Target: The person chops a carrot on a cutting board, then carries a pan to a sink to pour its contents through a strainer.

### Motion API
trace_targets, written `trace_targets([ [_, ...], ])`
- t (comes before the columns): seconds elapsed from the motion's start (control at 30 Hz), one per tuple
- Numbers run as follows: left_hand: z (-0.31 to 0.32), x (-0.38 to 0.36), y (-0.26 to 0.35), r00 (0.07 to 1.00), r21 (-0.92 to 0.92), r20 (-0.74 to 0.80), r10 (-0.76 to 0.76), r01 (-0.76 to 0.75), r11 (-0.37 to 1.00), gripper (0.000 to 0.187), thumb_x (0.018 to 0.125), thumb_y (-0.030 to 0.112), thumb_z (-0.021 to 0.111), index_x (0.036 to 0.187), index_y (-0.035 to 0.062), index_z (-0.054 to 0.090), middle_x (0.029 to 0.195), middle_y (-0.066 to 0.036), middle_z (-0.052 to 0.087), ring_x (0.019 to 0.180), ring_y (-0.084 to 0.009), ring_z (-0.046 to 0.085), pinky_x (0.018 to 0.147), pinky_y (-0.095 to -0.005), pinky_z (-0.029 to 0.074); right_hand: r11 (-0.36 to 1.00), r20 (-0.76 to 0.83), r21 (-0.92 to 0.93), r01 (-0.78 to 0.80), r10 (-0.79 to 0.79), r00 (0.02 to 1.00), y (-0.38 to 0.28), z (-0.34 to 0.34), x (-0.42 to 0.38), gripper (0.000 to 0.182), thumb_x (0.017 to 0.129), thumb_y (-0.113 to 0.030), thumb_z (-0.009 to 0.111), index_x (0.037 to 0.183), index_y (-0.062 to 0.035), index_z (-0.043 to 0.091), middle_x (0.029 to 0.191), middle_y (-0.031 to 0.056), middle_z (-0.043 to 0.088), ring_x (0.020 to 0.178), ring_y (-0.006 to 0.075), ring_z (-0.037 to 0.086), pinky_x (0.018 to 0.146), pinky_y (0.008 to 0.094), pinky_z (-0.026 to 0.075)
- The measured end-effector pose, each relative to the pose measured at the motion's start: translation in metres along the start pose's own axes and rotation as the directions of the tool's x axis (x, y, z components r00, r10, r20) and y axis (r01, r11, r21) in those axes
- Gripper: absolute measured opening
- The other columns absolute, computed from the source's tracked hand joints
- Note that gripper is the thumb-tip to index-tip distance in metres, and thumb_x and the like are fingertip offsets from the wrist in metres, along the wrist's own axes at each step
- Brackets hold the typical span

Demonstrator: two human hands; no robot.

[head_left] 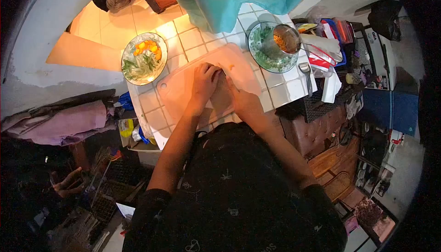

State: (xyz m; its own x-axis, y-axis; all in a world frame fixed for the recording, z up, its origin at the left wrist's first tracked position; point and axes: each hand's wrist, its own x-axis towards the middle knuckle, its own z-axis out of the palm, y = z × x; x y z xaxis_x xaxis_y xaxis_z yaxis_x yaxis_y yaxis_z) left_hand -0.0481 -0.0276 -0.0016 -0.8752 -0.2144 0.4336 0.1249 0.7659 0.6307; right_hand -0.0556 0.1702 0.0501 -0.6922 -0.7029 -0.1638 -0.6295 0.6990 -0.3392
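Note:
A pale plastic cutting board (pixel 177 93) lies on the white tiled counter. My left hand (pixel 205 81) rests on its middle with curled fingers pressed down; whatever they hold is hidden. Just to the right, my right hand (pixel 245 104) is closed, its index finger stretched forward along what looks like a knife (pixel 222 86). The handle is covered by the palm, and the blade is hard to make out in the shadow between both hands. Small orange pieces (pixel 231 67) lie on the board beyond my fingertips.
A glass plate (pixel 130 78) with orange chunks and green-white slices stands at left. At right, a glass plate (pixel 262 61) bears a container (pixel 287 38) with orange bits. A black-handled peeler (pixel 306 75) lies near the right edge. A teal curtain (pixel 229 4) hangs behind.

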Motion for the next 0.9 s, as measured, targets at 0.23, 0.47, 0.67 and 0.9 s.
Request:
trace_targets([
  [0.23,-0.002,-0.004,-0.006,0.998,-0.083,0.015,-0.06,0.061,0.995,0.012,0.085,0.008,0.076,0.096,0.0048,0.071,0.094,-0.011,0.063,0.092,-0.0323,0.06,0.081,-0.0432,0.05,0.995,-0.019,0.092,-0.034,0.036,0.999,-0.002,-0.014,-0.008,0.069,0.097,-0.015,0.054,0.161,-0.009,0.029,0.078,0.0199,0.066,0.066,0.0396,0.066,0.061,0.0503,0.055],
  [0.47,-0.004,-0.003,-0.002,1.0,-0.058,-0.002,-0.025,0.025,0.998,0.012,0.085,0.007,0.075,0.096,0.0039,0.07,0.095,-0.012,0.063,0.092,-0.0327,0.06,0.082,-0.0424,0.05,0.997,0.032,0.068,-0.042,0.04,0.999,-0.01,-0.012,-0.011,0.07,0.096,-0.013,0.055,0.161,-0.0072,0.028,0.078,0.0208,0.066,0.067,0.04,0.067,0.064,0.0501,0.056],
  [0.67,-0.005,-0.003,0.0,0.999,-0.054,0.01,-0.041,0.041,0.998,0.011,0.087,0.007,0.074,0.097,0.0042,0.071,0.095,-0.012,0.063,0.093,-0.0328,0.06,0.083,-0.042,0.05,0.999,0.021,0.042,0.011,-0.012,1.0,-0.008,-0.007,-0.011,0.074,0.093,-0.014,0.056,0.16,-0.0024,0.027,0.079,0.0205,0.068,0.068,0.0378,0.07,0.063,0.0482,0.058],
  [0.9,-0.005,-0.002,-0.002,0.999,-0.065,0.022,-0.049,0.05,0.997,0.011,0.087,0.007,0.074,0.097,0.0035,0.071,0.096,-0.012,0.064,0.094,-0.0336,0.061,0.084,-0.0423,0.05,0.997,0.011,0.08,0.006,-0.007,1.0,-0.008,-0.009,-0.01,0.07,0.096,-0.011,0.055,0.16,-0.0049,0.027,0.075,0.0199,0.066,0.065,0.0395,0.067,0.062,0.0493,0.054],
])
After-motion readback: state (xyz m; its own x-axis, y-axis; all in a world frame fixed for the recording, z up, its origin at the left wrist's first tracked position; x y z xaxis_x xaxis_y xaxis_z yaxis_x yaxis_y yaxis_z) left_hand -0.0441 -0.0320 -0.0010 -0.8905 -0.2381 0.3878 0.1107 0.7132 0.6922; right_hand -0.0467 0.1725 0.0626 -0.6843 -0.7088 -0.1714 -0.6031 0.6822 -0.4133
